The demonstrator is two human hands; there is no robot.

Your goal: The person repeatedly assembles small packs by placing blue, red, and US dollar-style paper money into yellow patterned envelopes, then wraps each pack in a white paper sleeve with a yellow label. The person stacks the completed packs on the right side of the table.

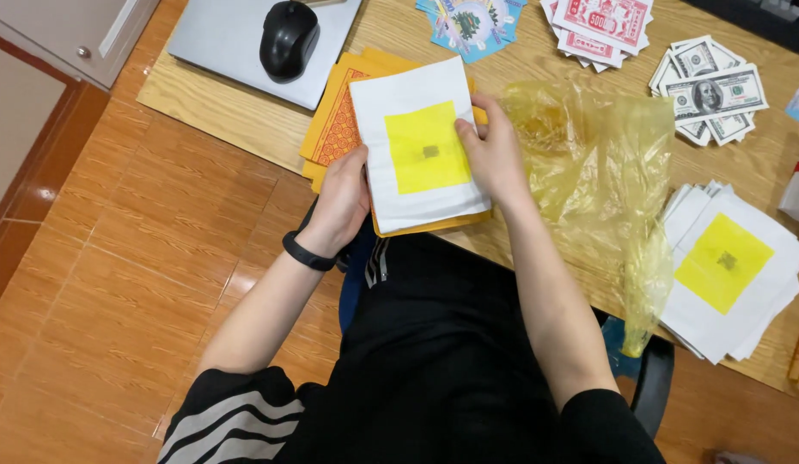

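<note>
Both hands grip one paper stack [421, 150]: left hand [341, 199] closed underneath, right hand [494, 155] pinching its edge. A second stack [730, 266] already lies on the table [245, 116].

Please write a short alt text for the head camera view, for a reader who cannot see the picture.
Seen from above, a seated person's left hand and right hand hold a stack of white paper sheets with yellow squares over orange sheets at a wooden table. Nearby lie a yellow plastic bag, a similar paper stack, banknote-like papers and a black mouse.
</note>
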